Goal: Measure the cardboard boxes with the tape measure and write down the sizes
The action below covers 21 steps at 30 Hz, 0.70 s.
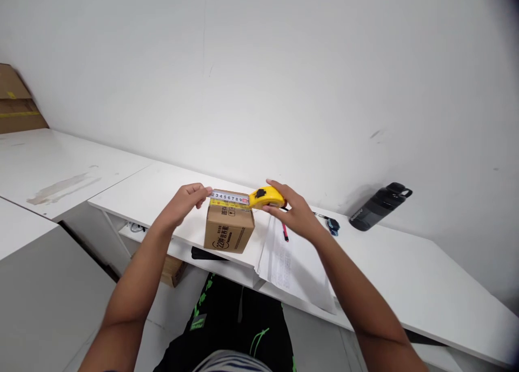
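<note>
A small brown cardboard box with dark printing stands on the white table, near its front edge. Across its top runs the drawn-out blade of a yellow tape measure, its numbers facing up. My right hand is wrapped round the tape measure's case at the box's right side. With thumb and forefinger, my left hand pinches the blade's free end at the box's left top edge. That end is partly hidden by the fingers.
Printed papers and a red pen lie right of the box. Farther right are a small blue-black item and a dark bottle by the wall. A larger carton sits far left; another box is below the table.
</note>
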Tool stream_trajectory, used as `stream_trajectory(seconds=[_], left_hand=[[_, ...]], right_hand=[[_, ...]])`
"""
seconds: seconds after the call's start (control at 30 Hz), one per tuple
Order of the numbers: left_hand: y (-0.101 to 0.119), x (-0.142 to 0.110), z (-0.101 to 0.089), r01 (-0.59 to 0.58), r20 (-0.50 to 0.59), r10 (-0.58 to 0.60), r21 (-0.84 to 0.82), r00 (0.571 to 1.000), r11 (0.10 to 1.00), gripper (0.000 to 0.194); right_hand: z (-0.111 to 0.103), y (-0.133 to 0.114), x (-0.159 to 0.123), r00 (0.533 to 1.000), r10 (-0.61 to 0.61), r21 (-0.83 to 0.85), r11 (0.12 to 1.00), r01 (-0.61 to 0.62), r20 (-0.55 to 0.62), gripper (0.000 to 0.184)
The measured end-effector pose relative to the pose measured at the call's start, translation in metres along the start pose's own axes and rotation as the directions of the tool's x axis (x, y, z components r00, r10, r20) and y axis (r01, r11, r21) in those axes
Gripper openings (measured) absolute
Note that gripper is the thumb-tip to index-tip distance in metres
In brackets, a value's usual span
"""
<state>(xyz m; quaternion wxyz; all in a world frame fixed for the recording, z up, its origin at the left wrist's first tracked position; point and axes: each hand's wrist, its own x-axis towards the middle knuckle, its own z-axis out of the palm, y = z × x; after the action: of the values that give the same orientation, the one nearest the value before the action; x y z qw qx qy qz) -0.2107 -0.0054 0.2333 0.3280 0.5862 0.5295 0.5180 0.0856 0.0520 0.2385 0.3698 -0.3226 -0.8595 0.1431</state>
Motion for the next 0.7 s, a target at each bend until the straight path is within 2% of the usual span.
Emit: stream_trajectory(seconds=[0.07, 0.17, 0.23, 0.33, 0.4, 0.5, 0.6, 0.7], left_hand=[[-0.018, 0.01, -0.009, 0.125, 0.008, -0.126, 0.052, 0.992, 0.991, 0.043], [-0.041, 0.019, -0.008, 0.258, 0.106, -0.274, 0.142, 0.956, 0.956, 0.046], [-0.05, 0.02, 0.001, 0.283, 0.118, -0.307, 0.182, 0.944, 0.942, 0.048], [-0.054, 0.02, 0.013, 0.315, 0.048, -0.331, 0.203, 0.942, 0.927, 0.051], [-0.054, 0.02, 0.017, 0.311, 0.023, -0.323, 0.221, 0.946, 0.924, 0.052], [-0.051, 0.017, 0.014, 0.245, 0.019, -0.257, 0.245, 0.966, 0.938, 0.051], [-0.043, 0.019, -0.001, 0.175, 0.041, -0.193, 0.27, 0.98, 0.947, 0.048], [-0.026, 0.035, -0.018, 0.1, 0.033, -0.113, 0.278, 0.993, 0.955, 0.044]], right_hand=[[-0.007, 0.022, 0.001, 0.991, 0.1, -0.002, 0.995, -0.101, 0.086, 0.06], [-0.005, 0.043, 0.002, 0.965, 0.162, 0.0, 0.986, -0.165, 0.208, 0.056], [0.002, 0.047, 0.003, 0.956, 0.165, 0.003, 0.985, -0.171, 0.243, 0.056], [0.01, 0.047, 0.002, 0.955, 0.161, -0.001, 0.986, -0.166, 0.251, 0.057], [0.013, 0.046, 0.001, 0.956, 0.163, -0.018, 0.986, -0.164, 0.243, 0.058], [0.014, 0.048, -0.003, 0.965, 0.167, -0.1, 0.984, -0.15, 0.202, 0.057], [0.01, 0.046, -0.008, 0.987, 0.118, -0.263, 0.961, -0.085, 0.111, 0.06], [0.011, 0.024, -0.022, 0.999, 0.011, -0.382, 0.924, -0.022, -0.032, 0.07]])
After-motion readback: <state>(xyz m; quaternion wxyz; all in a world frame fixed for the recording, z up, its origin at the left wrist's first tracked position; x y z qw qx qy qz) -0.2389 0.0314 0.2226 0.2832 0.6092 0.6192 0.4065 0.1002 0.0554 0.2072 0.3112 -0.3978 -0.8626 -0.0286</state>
